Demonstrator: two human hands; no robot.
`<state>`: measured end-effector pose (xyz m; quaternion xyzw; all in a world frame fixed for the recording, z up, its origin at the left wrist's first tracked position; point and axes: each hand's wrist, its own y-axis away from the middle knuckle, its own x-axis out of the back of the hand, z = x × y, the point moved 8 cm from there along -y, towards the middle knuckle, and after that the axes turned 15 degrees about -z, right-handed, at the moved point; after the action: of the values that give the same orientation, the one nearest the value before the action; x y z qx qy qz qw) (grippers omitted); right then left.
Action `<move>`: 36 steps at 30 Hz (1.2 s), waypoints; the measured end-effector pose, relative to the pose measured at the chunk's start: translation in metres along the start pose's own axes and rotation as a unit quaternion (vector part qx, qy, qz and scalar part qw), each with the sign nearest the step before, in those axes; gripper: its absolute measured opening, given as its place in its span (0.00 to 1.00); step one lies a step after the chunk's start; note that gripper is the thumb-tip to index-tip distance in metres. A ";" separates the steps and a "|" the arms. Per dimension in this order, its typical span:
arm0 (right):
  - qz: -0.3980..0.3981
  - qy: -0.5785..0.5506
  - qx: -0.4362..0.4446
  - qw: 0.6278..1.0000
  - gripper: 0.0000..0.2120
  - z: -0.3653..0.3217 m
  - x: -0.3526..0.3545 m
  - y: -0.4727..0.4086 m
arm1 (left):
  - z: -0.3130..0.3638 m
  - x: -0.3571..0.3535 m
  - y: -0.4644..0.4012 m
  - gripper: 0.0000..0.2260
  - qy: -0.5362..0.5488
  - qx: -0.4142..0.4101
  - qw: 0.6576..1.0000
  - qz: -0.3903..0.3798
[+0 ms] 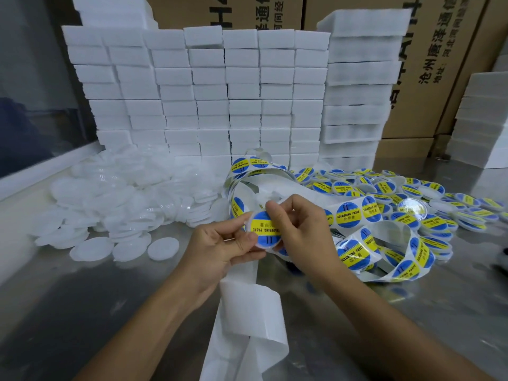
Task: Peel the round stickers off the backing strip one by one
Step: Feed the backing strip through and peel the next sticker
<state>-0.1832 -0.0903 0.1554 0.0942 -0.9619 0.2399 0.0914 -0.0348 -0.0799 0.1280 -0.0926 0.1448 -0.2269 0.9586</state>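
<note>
At the middle of the grey metal counter, both hands meet over a round blue sticker with a yellow band printed "SOLDERING PASTE". The left hand has its fingers curled, thumb and fingertips pinching the left and lower edge of the disc that carries the sticker. The right hand curls over it from the right, its thumb and forefinger pinching the top edge of the sticker. Whether the sticker lies on a clear lid or is free I cannot tell.

From under the left hand a white empty backing strip hangs down toward the near edge of the counter, bare of stickers, bending in a loose fold. Behind and to the right of the hands the same strip loops in coils, and this coiled part of the strip with blue and yellow stickers still on it lies on the counter just beside the right wrist.

Farther right a heap of round lids already bearing blue and yellow stickers spreads across the counter. On the left lies a pile of plain translucent white round lids. Behind both stand stacked white foam blocks forming a wall, with brown cardboard cartons printed with black characters behind them.
</note>
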 end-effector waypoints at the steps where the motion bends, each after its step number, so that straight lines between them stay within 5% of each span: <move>1: -0.012 -0.009 0.007 1.000 0.08 0.001 -0.002 -0.001 | 0.000 0.003 0.000 0.21 0.010 -0.002 1.000 0.015; 2: -0.032 -0.018 0.012 0.999 0.03 0.000 -0.005 -0.002 | 0.001 0.005 0.000 0.21 0.023 -0.007 0.999 0.030; 7: -0.141 -0.076 0.002 0.987 0.22 0.006 -0.026 -0.002 | 0.005 0.012 0.000 0.09 0.054 -0.026 0.997 0.056; 10: -0.105 -0.081 -0.024 0.991 0.12 0.006 -0.023 0.001 | 0.004 0.010 0.001 0.09 0.001 -0.006 0.999 0.041; 14: -0.025 -0.090 -0.044 0.995 0.17 0.011 -0.012 0.003 | -0.002 -0.001 -0.001 0.09 -0.025 0.007 1.000 0.011; 18: -0.076 -0.049 -0.037 0.995 0.10 0.006 -0.019 0.003 | -0.003 0.007 -0.001 0.09 -0.003 0.004 0.999 0.037; 24: -0.184 -0.053 -0.049 0.980 0.19 0.008 -0.036 0.003 | -0.002 0.023 0.000 0.09 -0.013 0.005 0.997 0.070; 31: -0.130 -0.027 -0.041 0.990 0.07 0.008 -0.026 0.002 | -0.005 0.019 -0.001 0.14 -0.035 0.009 0.998 0.055; 36: -0.119 -0.003 -0.032 0.992 0.10 0.009 -0.021 -0.001 | -0.007 0.020 -0.002 0.11 -0.035 0.007 0.996 0.079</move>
<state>-0.1640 -0.0923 0.1431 0.2058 -0.9512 0.1962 0.1197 -0.0210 -0.0919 0.1173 -0.0820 0.1159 -0.1483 0.9787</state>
